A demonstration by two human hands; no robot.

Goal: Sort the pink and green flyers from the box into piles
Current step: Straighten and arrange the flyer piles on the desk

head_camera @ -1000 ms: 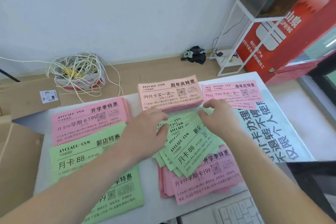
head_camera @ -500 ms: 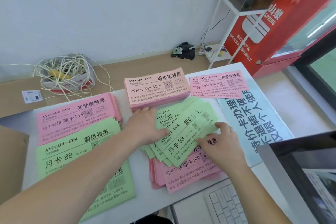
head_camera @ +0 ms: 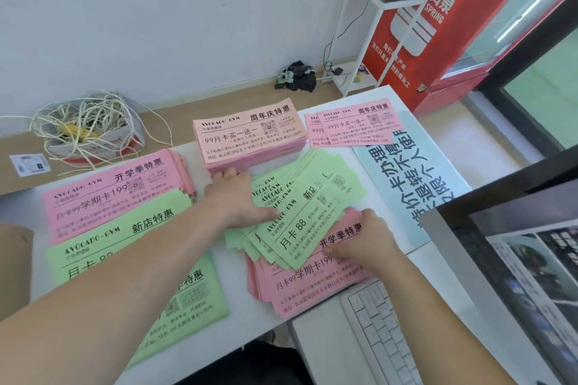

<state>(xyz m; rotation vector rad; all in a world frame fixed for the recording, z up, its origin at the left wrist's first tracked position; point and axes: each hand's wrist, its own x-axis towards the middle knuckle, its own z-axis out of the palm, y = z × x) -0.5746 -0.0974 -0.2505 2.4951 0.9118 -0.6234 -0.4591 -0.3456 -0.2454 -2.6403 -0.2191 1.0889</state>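
A fanned bunch of green flyers lies in the middle of the white table, on top of a pink stack. My left hand rests flat on the fan's left side, thumb along a flyer's edge. My right hand sits at the fan's lower right corner, fingers curled down onto the pink stack; whether it pinches a sheet I cannot tell. Sorted piles surround them: a thick salmon-pink stack behind, a few pink flyers at back right, a pink pile and green piles at left.
A pale blue printed sheet lies at the right. A white keyboard and a monitor stand at the near right. A cardboard box edge shows at far left. On the floor behind sits a box of tangled cord.
My right hand has come from the fan's far edge down to its lower right corner. My left hand stays on the fan's left side. The view has swung right.
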